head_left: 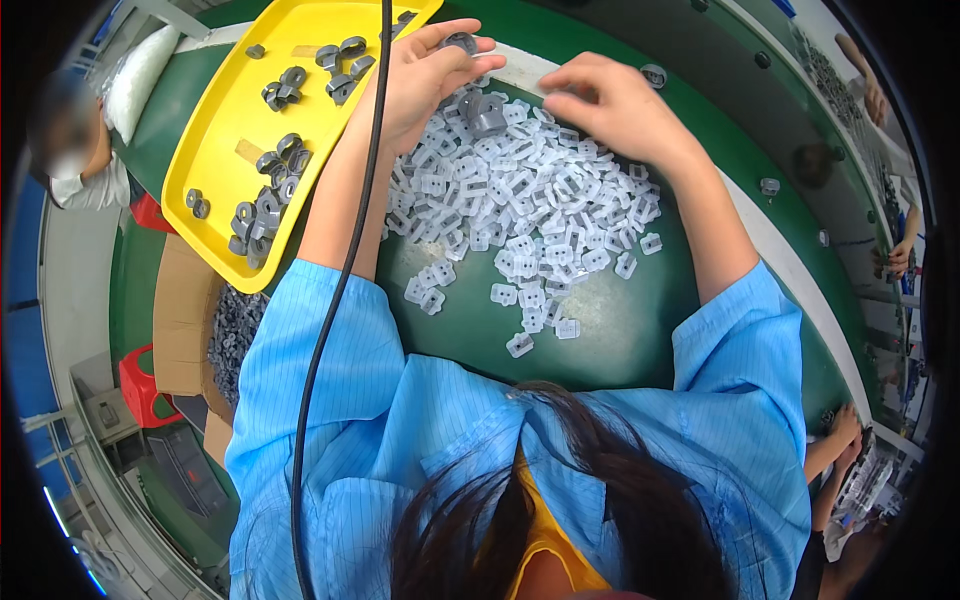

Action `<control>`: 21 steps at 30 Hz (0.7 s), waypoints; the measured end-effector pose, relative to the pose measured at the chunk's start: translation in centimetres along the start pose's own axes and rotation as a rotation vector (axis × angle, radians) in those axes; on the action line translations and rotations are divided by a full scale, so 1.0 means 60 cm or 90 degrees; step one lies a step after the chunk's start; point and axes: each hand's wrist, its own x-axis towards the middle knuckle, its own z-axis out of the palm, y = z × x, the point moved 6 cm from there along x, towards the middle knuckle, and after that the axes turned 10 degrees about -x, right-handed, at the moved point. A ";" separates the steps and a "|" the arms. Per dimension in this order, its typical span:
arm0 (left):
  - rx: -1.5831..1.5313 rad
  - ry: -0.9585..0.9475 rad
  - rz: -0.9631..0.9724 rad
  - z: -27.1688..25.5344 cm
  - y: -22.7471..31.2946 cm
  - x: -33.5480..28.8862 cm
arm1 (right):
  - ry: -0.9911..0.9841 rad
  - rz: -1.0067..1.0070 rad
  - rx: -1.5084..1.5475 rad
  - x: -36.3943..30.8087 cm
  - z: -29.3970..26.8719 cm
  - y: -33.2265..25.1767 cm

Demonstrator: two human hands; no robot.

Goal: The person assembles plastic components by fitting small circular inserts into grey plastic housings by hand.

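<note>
My left hand is closed on a dark grey ring-shaped part, held between the fingers and thumb beyond the pile. Across from it, my right hand has its fingers bent, with a gap between thumb and forefinger and nothing visible in it. Below both hands spreads a heap of small translucent white plastic pieces on the green table. A few dark grey parts rest on top of the heap, between my hands.
Left of my left forearm lies a yellow tray with several clusters of dark grey parts. A cardboard box of grey pieces stands beside the table. A black cable crosses my view. Other people sit to the left and right.
</note>
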 end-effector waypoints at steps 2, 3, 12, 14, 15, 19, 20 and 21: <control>-0.029 -0.038 -0.005 0.013 -0.001 -0.002 | 0.054 -0.083 -0.074 -0.009 0.002 -0.016; 0.022 -0.049 0.017 0.022 0.003 -0.006 | 0.108 -0.170 -0.150 -0.016 -0.002 -0.032; 0.328 -0.011 0.192 0.081 -0.012 -0.011 | -0.051 0.171 0.181 -0.013 -0.018 0.028; 0.344 -0.015 0.198 0.082 -0.016 -0.015 | -0.082 0.134 0.476 -0.012 -0.009 0.027; 0.358 -0.018 0.201 0.082 -0.016 -0.015 | -0.057 0.134 0.498 -0.014 -0.015 0.028; 0.365 0.002 0.209 0.094 -0.005 -0.022 | -0.021 0.064 0.484 -0.014 -0.035 -0.001; 0.365 -0.001 0.204 0.097 -0.005 -0.022 | -0.020 0.068 0.486 -0.014 -0.033 -0.006; 0.370 0.014 0.237 0.099 -0.001 -0.024 | 0.014 0.055 0.408 -0.015 -0.035 -0.010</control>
